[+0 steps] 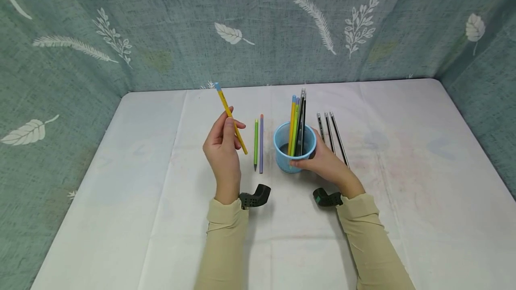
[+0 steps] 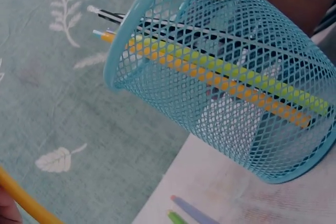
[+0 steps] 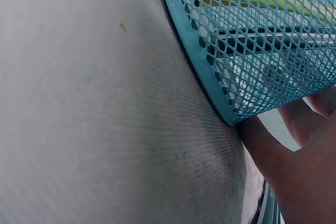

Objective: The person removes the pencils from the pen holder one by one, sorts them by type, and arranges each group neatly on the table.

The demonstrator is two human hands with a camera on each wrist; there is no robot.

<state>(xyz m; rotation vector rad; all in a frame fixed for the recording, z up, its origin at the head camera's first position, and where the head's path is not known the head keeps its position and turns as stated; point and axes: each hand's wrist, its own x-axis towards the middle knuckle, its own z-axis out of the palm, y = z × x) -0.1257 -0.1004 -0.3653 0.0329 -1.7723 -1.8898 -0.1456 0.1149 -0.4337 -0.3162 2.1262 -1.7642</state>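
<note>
Right up close in both wrist views you've got a light-blue mesh cup (image 1: 283,161), standing on the white-covered worktop (image 1: 427,223) around the middle. It's got a bunch of pencils in it: a yellow one with a blue end (image 1: 292,120), a green one (image 1: 296,124), a purple one just peeking out (image 1: 297,100) and some black ones with silver ends (image 1: 303,115). Right hand (image 1: 328,160) is gripping the cup, thumb on the near side just under the rim, fingers round the right side. Left hand (image 1: 223,147) is pinching another yellow pencil (image 1: 223,101) off to the left, tilted, blue end up and well apart from the cup. Between that hand and the cup, a green pencil (image 1: 255,144) and a purple pencil (image 1: 261,144) lie side by side. Over on the right, three black pencils (image 1: 329,131) lie near the cup, partly behind the right hand. Further out: beige sleeves (image 1: 223,254), a black gadget on each wrist (image 1: 255,196), and grey-green cloth (image 1: 181,35) with white leaf prints behind everything.
</note>
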